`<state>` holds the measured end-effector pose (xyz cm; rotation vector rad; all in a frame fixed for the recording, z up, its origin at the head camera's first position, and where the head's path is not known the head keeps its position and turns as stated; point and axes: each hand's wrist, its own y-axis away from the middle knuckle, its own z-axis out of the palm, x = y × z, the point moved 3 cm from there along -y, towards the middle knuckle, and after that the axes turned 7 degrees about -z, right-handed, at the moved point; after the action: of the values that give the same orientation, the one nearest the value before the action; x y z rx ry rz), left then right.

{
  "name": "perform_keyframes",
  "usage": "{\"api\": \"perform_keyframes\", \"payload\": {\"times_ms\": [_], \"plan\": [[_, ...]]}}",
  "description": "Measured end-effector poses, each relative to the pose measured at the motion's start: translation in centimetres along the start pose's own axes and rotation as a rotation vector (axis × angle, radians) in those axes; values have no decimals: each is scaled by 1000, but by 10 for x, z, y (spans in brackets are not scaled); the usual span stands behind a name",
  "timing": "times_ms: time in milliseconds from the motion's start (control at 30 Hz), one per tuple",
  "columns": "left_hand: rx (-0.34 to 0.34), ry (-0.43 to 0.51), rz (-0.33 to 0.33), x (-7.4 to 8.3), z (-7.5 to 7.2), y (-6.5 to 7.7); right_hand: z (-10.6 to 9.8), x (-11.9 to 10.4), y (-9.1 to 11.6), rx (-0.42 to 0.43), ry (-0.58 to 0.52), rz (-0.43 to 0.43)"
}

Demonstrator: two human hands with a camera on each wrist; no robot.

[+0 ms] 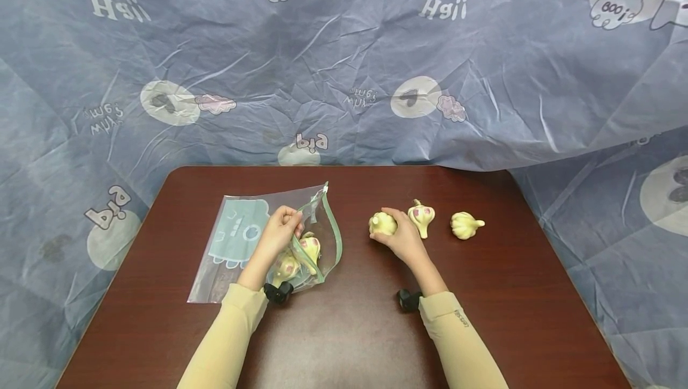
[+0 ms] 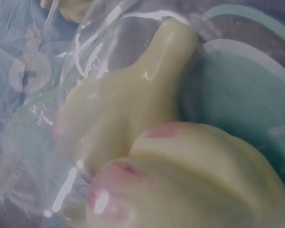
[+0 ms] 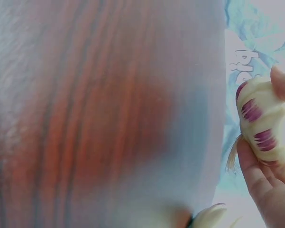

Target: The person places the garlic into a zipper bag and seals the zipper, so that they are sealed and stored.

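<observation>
My left hand (image 1: 280, 227) pinches the upper edge of a clear zip bag (image 1: 332, 233) with a green rim and a teal printed figure, its mouth spread toward the right. Inside the bag lie garlic bulbs (image 1: 310, 247), pale with pink patches; in the left wrist view two garlic bulbs (image 2: 194, 185) fill much of the picture behind the plastic. To the right of the bag, my right hand (image 1: 403, 235) grips another garlic bulb (image 1: 383, 223) between thumb and fingers. Purple marks and dry roots show on that held garlic bulb (image 3: 261, 121) in the right wrist view.
Two more garlic bulbs lie on the brown table (image 1: 344, 341): one garlic bulb (image 1: 421, 217) just beyond my right hand, another garlic bulb (image 1: 465, 225) farther right. A blue-grey printed cloth (image 1: 333, 78) hangs behind the table and along its sides.
</observation>
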<state>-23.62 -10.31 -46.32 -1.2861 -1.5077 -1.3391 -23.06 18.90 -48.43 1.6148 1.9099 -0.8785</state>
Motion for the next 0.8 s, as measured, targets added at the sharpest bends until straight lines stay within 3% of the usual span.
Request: {"api": "perform_keyframes", "payload": {"times_ms": [400,800], "plan": [[-7,-4,-8,1,0,2,-7,-33,1,4,-80,-30],[4,-22,15,1,1,1,-1,-71,5,-26,-138,-152]]}}
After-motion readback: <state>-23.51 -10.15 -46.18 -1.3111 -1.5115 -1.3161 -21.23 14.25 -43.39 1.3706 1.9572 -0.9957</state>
